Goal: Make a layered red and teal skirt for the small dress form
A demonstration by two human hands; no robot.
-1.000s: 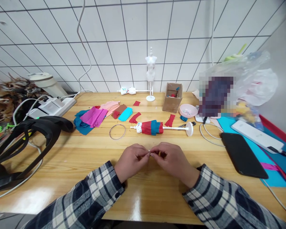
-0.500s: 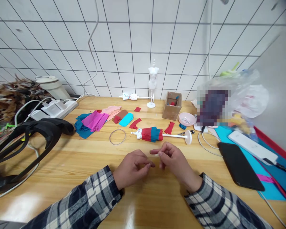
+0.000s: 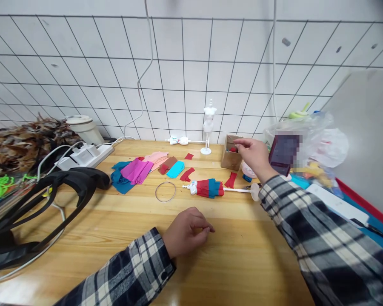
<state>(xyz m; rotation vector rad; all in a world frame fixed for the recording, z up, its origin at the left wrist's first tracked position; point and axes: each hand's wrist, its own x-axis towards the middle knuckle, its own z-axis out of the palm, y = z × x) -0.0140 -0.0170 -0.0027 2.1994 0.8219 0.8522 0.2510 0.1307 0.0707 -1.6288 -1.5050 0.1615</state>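
My left hand (image 3: 189, 233) rests on the table with its fingers curled and the fingertips meeting the thumb; nothing shows in them. Reaching forward, my right hand (image 3: 254, 157) is at the small cardboard box (image 3: 231, 160), its thumb and fingers close together over the box's opening. Whatever those fingers hold, if anything, is too small to make out. Red scraps lie inside the box. Between my hands and the wall, a small white dress-form stand (image 3: 239, 190) lies on its side, dressed in a red and blue pleated paper skirt (image 3: 208, 188).
Coloured paper pieces (image 3: 136, 171) lie at the left, near a thin ring (image 3: 165, 192). Red strips (image 3: 187, 174) surround the dressed form. Another white mannequin (image 3: 209, 121) stands at the wall. A black headset frame (image 3: 67, 212) and power strip (image 3: 92, 156) are left; a phone (image 3: 284, 153) is right.
My right hand has moved forward and right, from beside my left hand to above the cardboard box. A small white bit was between its fingers before. My left hand has hardly moved.
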